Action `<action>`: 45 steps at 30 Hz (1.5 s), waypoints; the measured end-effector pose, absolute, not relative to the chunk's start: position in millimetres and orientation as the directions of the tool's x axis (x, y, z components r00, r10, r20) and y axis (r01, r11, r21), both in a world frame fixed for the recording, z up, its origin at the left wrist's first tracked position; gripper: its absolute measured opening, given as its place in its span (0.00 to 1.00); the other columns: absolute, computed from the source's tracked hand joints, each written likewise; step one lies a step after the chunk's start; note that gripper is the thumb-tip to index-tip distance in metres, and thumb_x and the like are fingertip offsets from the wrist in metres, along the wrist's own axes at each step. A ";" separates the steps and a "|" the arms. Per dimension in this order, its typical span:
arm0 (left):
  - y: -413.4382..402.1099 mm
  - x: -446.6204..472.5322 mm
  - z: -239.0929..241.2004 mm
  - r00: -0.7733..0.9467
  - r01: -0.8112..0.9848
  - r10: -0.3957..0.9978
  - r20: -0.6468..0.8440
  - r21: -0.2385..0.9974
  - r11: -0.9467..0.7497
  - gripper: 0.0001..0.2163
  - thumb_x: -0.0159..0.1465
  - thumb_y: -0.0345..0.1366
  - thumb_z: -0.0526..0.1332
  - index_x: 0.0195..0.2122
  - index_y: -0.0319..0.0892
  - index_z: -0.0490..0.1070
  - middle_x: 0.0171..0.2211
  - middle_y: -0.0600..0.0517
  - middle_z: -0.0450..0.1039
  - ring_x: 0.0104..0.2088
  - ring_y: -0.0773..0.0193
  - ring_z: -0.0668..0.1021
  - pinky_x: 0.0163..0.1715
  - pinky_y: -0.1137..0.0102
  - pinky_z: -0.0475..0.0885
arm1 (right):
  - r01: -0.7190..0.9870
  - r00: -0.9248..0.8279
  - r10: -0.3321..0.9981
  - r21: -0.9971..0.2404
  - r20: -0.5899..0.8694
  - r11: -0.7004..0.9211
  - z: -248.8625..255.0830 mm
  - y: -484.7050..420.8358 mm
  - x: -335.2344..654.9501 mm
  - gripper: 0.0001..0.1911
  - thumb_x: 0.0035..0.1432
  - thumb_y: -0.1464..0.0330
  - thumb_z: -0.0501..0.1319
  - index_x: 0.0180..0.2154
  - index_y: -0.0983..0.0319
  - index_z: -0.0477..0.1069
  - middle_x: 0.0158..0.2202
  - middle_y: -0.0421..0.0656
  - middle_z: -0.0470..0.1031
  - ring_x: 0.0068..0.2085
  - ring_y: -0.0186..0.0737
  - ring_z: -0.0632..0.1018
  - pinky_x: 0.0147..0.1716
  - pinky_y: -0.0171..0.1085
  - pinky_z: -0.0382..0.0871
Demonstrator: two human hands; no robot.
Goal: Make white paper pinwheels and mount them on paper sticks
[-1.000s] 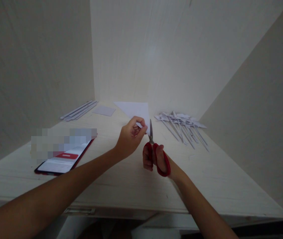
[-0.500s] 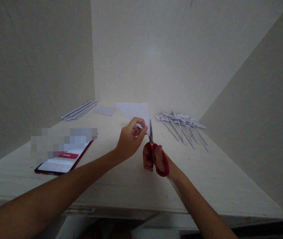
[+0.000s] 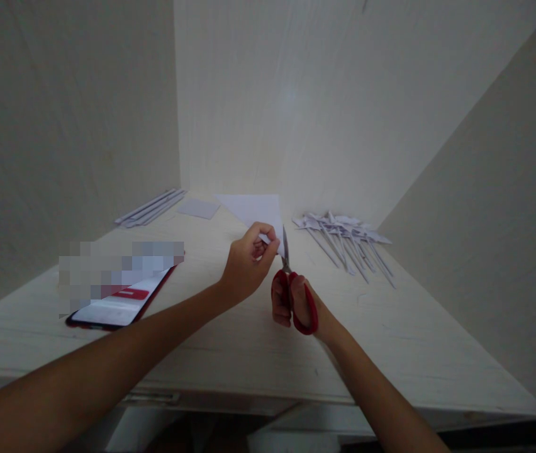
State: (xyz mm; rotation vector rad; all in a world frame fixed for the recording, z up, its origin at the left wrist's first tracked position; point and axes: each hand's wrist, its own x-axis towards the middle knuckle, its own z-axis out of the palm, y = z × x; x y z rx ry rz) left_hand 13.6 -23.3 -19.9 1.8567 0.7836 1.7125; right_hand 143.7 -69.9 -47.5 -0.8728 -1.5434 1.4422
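Note:
My left hand [image 3: 251, 261] pinches the near corner of a white sheet of paper [image 3: 256, 207], which looks triangular and points toward me. In my right hand [image 3: 296, 303] is a pair of red-handled scissors [image 3: 312, 318], the thumb and fingers through the loops. The blades point away from me, upright along the paper's right edge and close to my left fingertips. Whether the paper lies between the blades I cannot tell.
On the table [image 3: 230, 358], several rolled paper sticks [image 3: 150, 211] and a small paper square [image 3: 199, 208] lie at the back left. A phone [image 3: 107, 313] rests at the left. Several paper pinwheels on sticks [image 3: 343, 236] are piled at the right. Walls [image 3: 230, 113] enclose the back and sides.
The scissor handles have come slightly closer together, and my right thumb has shifted a little to the left. My left hand and the paper have stayed in place.

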 end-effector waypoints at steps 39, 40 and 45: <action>-16.5 7.3 -20.4 0.242 -0.052 0.767 0.595 0.797 -0.602 0.05 0.57 0.31 0.57 0.35 0.39 0.63 0.16 0.61 0.59 0.16 0.75 0.61 0.15 0.80 0.53 | 0.863 0.181 0.979 -0.493 0.089 -0.115 -40.5 -45.1 186.5 0.21 0.59 0.56 0.48 0.25 0.64 0.67 0.22 0.48 0.74 0.24 0.39 0.75 0.22 0.34 0.61; -14.3 5.8 -20.1 0.256 -0.048 0.774 0.579 0.808 -0.588 0.03 0.56 0.30 0.57 0.33 0.39 0.64 0.17 0.60 0.60 0.16 0.76 0.60 0.15 0.80 0.53 | 0.921 0.192 0.974 -0.363 0.118 -0.138 -41.7 -44.4 191.5 0.19 0.59 0.59 0.49 0.28 0.65 0.69 0.27 0.51 0.75 0.29 0.42 0.76 0.25 0.35 0.62; -5.4 2.4 -16.6 0.340 -0.180 0.790 0.509 0.860 -0.477 0.04 0.54 0.30 0.59 0.27 0.38 0.63 0.24 0.54 0.70 0.20 0.76 0.70 0.18 0.80 0.60 | 0.959 0.241 0.958 -0.187 0.158 -0.211 -46.3 -43.8 198.3 0.15 0.58 0.66 0.51 0.39 0.70 0.72 0.38 0.57 0.74 0.40 0.48 0.76 0.33 0.37 0.63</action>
